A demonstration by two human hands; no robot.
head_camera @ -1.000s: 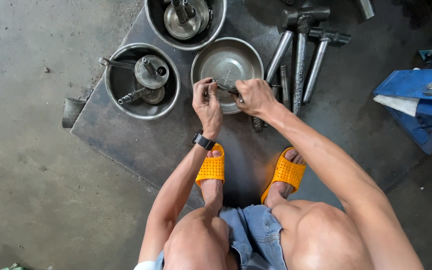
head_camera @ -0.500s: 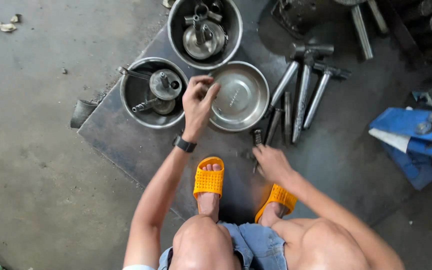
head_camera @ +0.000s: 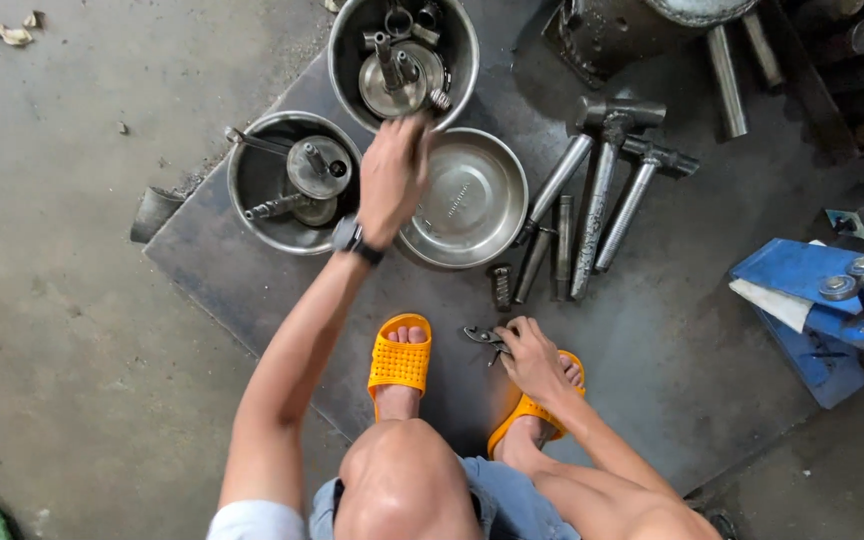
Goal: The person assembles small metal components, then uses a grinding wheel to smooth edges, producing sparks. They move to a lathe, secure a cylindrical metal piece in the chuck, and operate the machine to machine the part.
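Note:
My left hand (head_camera: pixel 392 175) reaches forward to the rim of the far steel bowl (head_camera: pixel 344 62), which holds several metal parts; whether its fingers hold anything I cannot tell. A watch sits on that wrist. My right hand (head_camera: pixel 530 355) rests low by my right orange sandal (head_camera: pixel 518 415), closed on a small pair of pliers (head_camera: pixel 482 337) lying on the dark metal plate (head_camera: pixel 252 290). An empty steel bowl (head_camera: pixel 472 195) sits between my hands, and a left bowl (head_camera: pixel 252 200) holds a disc and rods.
Several steel hammers and rods (head_camera: pixel 602 190) lie right of the bowls. A blue metal fixture with bolts (head_camera: pixel 822 290) sits at the right. More pipes and a dark block lie at the top right. Concrete floor surrounds the plate; a small metal cup (head_camera: pixel 152 213) is at its left edge.
My left hand moved from the empty bowl forward to the far bowl. My right hand dropped back from the bowl to the plate by my sandal, holding the pliers.

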